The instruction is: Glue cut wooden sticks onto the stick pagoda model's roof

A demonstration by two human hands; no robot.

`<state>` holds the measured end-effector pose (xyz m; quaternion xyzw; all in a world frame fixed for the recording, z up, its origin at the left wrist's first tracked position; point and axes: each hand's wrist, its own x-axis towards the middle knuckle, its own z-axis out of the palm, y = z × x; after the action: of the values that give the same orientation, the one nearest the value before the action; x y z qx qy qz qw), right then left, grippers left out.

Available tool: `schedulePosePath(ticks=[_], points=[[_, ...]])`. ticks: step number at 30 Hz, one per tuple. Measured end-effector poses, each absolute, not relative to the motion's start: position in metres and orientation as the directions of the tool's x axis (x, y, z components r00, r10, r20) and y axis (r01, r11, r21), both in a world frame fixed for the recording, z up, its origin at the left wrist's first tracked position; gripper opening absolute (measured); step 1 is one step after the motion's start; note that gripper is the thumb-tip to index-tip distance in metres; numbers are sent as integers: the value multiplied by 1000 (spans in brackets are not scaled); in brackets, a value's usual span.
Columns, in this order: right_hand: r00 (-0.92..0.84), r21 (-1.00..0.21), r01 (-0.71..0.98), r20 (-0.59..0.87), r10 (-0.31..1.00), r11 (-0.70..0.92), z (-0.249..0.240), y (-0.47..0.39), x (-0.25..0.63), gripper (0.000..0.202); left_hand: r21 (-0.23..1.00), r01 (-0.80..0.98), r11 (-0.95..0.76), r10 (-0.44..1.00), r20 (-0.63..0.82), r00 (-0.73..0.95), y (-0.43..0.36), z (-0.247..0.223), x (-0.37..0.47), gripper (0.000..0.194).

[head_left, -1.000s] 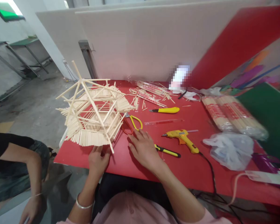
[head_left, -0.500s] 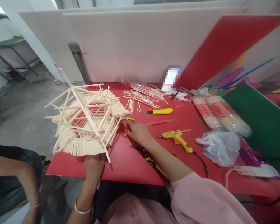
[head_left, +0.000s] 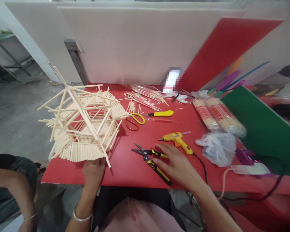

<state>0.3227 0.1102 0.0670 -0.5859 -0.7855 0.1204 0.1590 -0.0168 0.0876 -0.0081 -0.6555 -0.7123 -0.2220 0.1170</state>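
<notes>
A wooden-stick model [head_left: 84,125] with a peaked frame and fanned rim stands at the table's left. My left hand [head_left: 94,170] is at its front edge, its fingertips hidden beneath the rim; the visible part looks curled. Over the handles of black-and-yellow pliers [head_left: 147,156], my right hand [head_left: 175,162] has its fingers spread. The pliers lie with their jaws apart. Scissors with one yellow and one red handle loop [head_left: 138,118] lie beside the model, their blades hidden under it.
A yellow glue gun [head_left: 177,140] with a cord lies right of the pliers. Behind are a yellow knife [head_left: 163,113], loose sticks [head_left: 145,98] and a lit phone [head_left: 171,80]. Stick packs [head_left: 217,116] and a plastic bag [head_left: 217,146] lie right. A person's arm [head_left: 14,183] shows at left.
My right hand has left the scissors and moved right and toward me, over the pliers. Its fingers are now spread, and the pliers' jaws are apart. My left hand stays at the model.
</notes>
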Motion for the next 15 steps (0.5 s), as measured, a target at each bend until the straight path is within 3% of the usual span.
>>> schedulePosePath(ticks=[2,5,8,11,15], points=[[-240,-302,915,126,963,267,43,84,332,67,128,992,1,881,470,-61,89,-9,-19,37],[-201,-250,940,149,968,234,23,67,335,73,111,994,4,851,521,-61,91,-9,-22,35],[-170,-239,945,227,959,224,28,74,340,56,121,993,6,833,549,-72,92,-8,-22,28],[35,-184,982,361,932,34,40,95,360,43,141,990,23,844,529,-95,91,-8,-22,22],[184,-122,980,280,942,-155,37,129,392,38,181,983,30,855,505,-119,91,-8,-22,23]])
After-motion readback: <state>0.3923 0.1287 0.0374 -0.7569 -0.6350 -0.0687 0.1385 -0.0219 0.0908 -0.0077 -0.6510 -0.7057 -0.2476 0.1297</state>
